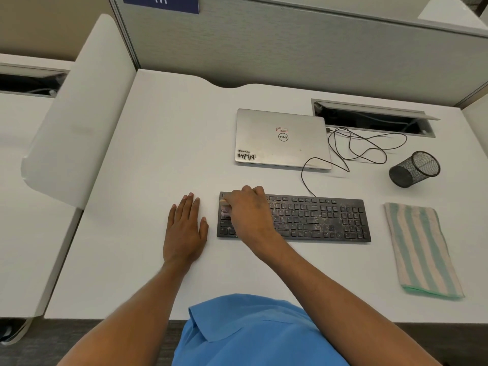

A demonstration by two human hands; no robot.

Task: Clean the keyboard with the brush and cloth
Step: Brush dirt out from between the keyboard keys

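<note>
White desk (158,154) carries everything. Black keyboard (317,220) lies across it with its long axis running left to right, speckled with pale dust that looks thickest over the middle and right-hand keys. Striped cloth (420,249) lies folded off the keyboard's right end, apart from it, with its length running toward the person.

Right hand (248,210) sits over the keyboard's left end, fingers curled round the brush (226,210). Only a pale tuft and a tan tip of the brush show beside the knuckles, down on the keys. Left hand (184,231) rests flat on the desk with straight fingers, just beside the keyboard's left edge, not touching it and holding nothing.

Brushing seems to be at the left end, so most of the dirt lies to the hand's right, and the sweep would run along the keyboard's long axis. The untouched cloth is nearer the right hand, though well apart from it.
</note>
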